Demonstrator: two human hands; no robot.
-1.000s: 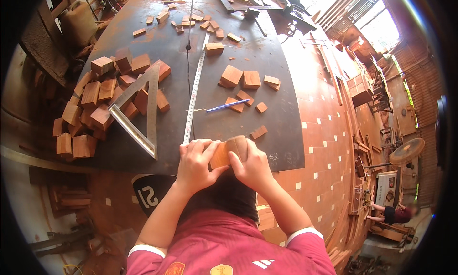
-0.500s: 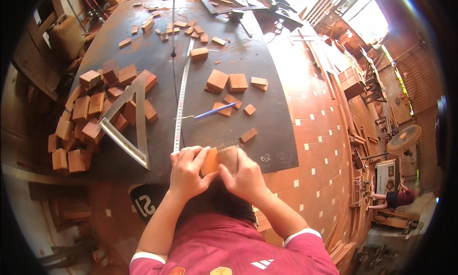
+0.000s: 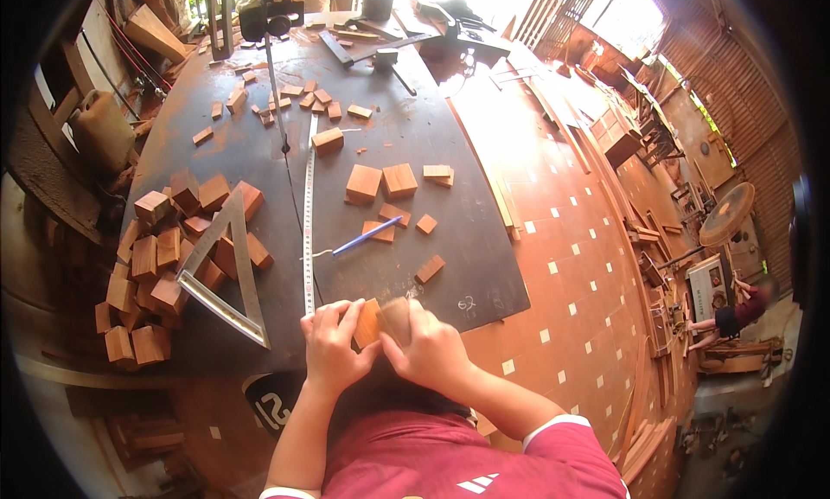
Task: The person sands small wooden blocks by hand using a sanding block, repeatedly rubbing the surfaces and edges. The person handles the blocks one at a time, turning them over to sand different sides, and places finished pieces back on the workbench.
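At the table's near edge, my left hand (image 3: 335, 345) grips an orange-brown wooden block (image 3: 367, 323). My right hand (image 3: 426, 348) closes round a duller brown block (image 3: 397, 320), blurred by motion, and brings it up against the first one. Both thumbs point inward, nearly meeting below the blocks. Just beyond my left hand runs a white measuring tape (image 3: 309, 214), stretched along the dark tabletop (image 3: 389, 278). Ahead of my hands lie a blue pen (image 3: 367, 236), resting partly on a small wood piece (image 3: 396, 214), and another small block (image 3: 430, 268).
A metal triangle square (image 3: 245, 274) leans on a heap of wooden blocks (image 3: 145, 257) at left. Larger blocks (image 3: 364, 183) and small offcuts (image 3: 322, 96) lie farther up the table. Tools (image 3: 380, 56) sit at the far end. Another person (image 3: 745, 309) is at far right.
The whole view has shifted, bringing more of the table's far end into sight. Both hands keep hold of their blocks, which stay pressed together.
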